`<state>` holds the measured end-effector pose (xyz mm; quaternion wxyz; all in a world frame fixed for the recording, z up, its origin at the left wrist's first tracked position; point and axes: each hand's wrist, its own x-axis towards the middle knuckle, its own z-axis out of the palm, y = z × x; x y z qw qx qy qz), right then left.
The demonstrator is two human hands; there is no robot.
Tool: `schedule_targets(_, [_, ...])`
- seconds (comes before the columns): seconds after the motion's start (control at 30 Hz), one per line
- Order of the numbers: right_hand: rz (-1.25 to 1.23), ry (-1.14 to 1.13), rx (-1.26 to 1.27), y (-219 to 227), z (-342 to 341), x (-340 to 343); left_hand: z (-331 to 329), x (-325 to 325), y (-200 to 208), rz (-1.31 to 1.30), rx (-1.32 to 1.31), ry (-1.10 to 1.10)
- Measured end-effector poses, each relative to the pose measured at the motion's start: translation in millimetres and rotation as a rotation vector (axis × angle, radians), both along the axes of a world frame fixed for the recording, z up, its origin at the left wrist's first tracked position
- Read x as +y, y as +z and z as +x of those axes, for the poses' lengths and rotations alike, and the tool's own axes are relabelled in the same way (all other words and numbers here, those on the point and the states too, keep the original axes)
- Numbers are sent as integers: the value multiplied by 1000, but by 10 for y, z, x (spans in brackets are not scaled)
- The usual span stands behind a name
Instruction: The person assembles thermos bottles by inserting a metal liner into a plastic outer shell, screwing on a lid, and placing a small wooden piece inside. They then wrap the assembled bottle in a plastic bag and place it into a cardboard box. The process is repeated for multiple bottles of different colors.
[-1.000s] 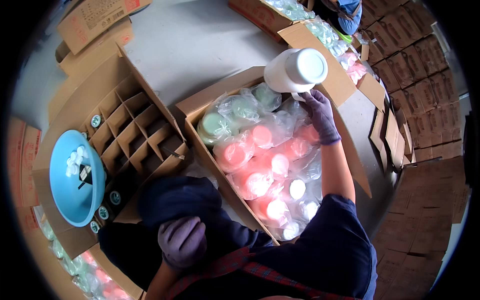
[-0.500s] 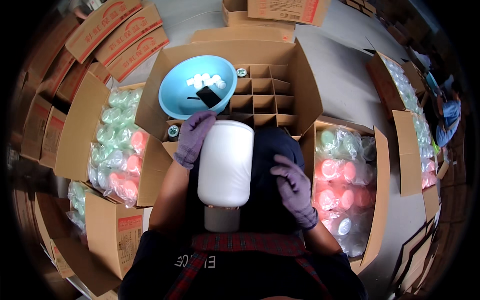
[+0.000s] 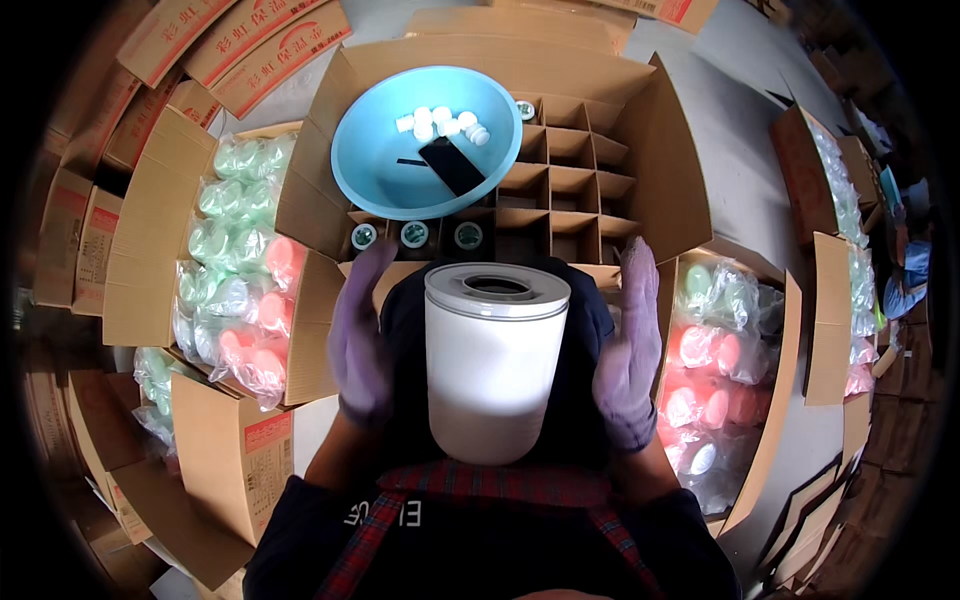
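A large white cylindrical container [image 3: 497,375] stands at my lap, in front of my body. Its upper end has a grey-white ring with a dark round opening [image 3: 500,287]; its lower end is hidden against my apron. My left hand [image 3: 362,345], in a purple-grey glove, is to the left of the container, fingers extended and slightly blurred. On the other side my right hand [image 3: 630,350], gloved alike, is upright with its fingers stretched out. Gaps show between the container and both palms, so neither hand is gripping it.
Ahead is an open carton with cardboard dividers [image 3: 573,183], several round-topped items in its cells. A blue basin [image 3: 355,165] on it holds small white pieces and a black flat object [image 3: 452,167]. Cartons of bagged green and pink items [image 3: 240,240] [image 3: 715,350] flank me.
My left hand has come off the container and moved down beside it. The container's ringed end now faces up, and its grey capped end is out of sight. My right hand has straightened and risen.
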<state>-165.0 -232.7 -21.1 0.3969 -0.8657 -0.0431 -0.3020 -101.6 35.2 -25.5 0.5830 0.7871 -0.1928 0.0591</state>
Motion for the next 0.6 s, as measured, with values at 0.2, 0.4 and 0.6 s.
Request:
schedule_targets(0.2, [274, -90, 394, -678, 28, -169, 698, -238, -420, -299, 116, -238])
schedule_targets(0.4, [255, 426, 301, 30, 900, 56, 1078, -260, -364, -441, 297, -785])
schedule_targets(0.6, [-318, 251, -208, -119, 1774, -32, 1343, -650, -118, -742, 707, -228])
